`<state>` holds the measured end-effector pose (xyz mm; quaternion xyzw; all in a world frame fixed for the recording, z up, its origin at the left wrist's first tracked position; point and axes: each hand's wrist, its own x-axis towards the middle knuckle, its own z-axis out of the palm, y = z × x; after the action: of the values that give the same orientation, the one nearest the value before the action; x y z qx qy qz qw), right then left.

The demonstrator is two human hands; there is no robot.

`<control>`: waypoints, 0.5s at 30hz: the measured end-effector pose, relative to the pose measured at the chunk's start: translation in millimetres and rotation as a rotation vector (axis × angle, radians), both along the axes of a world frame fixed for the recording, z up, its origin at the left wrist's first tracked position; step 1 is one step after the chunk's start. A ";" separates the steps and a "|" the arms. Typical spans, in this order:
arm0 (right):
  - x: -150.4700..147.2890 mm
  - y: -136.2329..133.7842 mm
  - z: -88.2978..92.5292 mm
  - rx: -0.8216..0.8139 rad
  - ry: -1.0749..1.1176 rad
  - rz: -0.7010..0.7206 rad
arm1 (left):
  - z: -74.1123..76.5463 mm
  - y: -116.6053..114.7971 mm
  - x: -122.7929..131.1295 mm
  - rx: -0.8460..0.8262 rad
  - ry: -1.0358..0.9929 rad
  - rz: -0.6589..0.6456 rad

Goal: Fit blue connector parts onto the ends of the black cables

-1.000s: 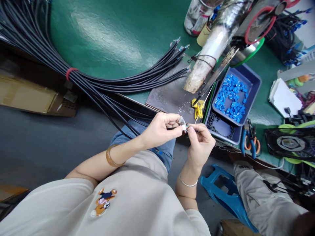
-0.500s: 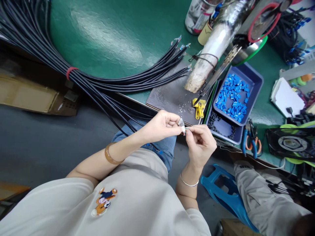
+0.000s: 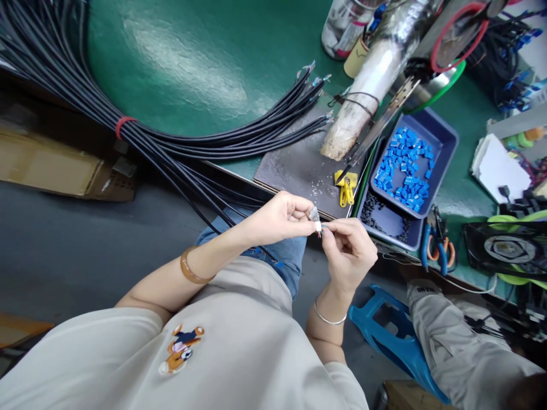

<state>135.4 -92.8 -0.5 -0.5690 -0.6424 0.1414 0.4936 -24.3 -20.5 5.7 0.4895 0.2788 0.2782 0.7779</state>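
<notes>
My left hand (image 3: 285,217) pinches a cable end between thumb and forefinger, in front of the bench edge. At that end a white piece (image 3: 318,226) shows, with a grey, foil-like flap (image 3: 314,213) above it and thin coloured wires sticking out. My right hand (image 3: 348,250) meets it from the right, thumb and forefinger closed on one of the thin wires. The fingers hide most of the cable. Just beyond both hands, a yellow stripping tool (image 3: 346,188) lies on a dark board (image 3: 294,171) sprinkled with small white scraps.
A bundle of black cables (image 3: 188,145) crosses the bench from the left. At right are a bin of blue connectors (image 3: 404,165), a bin of small black parts (image 3: 380,219) and pliers (image 3: 436,245). A wrapped post (image 3: 359,108) leans overhead. Another person's leg (image 3: 448,324) is beside a blue stool (image 3: 393,336).
Both hands stay almost in place, still pinching at the cable end. The wires and the grey flap have shifted very slightly between the fingertips.
</notes>
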 end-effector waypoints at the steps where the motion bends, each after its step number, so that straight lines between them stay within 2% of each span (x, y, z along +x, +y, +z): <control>1: -0.2 0.4 -1.0 -0.019 0.041 0.005 | 0.3 0.1 -0.4 0.002 0.002 -0.007; 3: 0.4 2.1 -4.3 -0.084 0.174 0.034 | 0.8 0.5 -1.9 0.024 0.006 -0.020; 6: 3.4 5.6 -9.4 -0.278 0.396 0.159 | 1.3 0.8 -4.1 0.079 0.016 -0.083; 8: 5.6 6.8 -10.4 -0.376 0.467 0.187 | 1.4 0.4 -4.2 0.091 0.021 -0.116; 12: 5.4 4.2 -5.1 -0.277 0.425 -0.026 | 0.5 -2.1 -0.2 0.099 0.051 0.028; 15: 0.6 0.2 1.3 -0.232 0.332 -0.059 | -1.5 -4.4 3.7 0.154 0.068 0.109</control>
<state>136.1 -92.5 0.8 -0.6095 -0.5147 0.2916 0.5277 -20.7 -24.9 4.3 0.5412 0.3091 0.3238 0.7118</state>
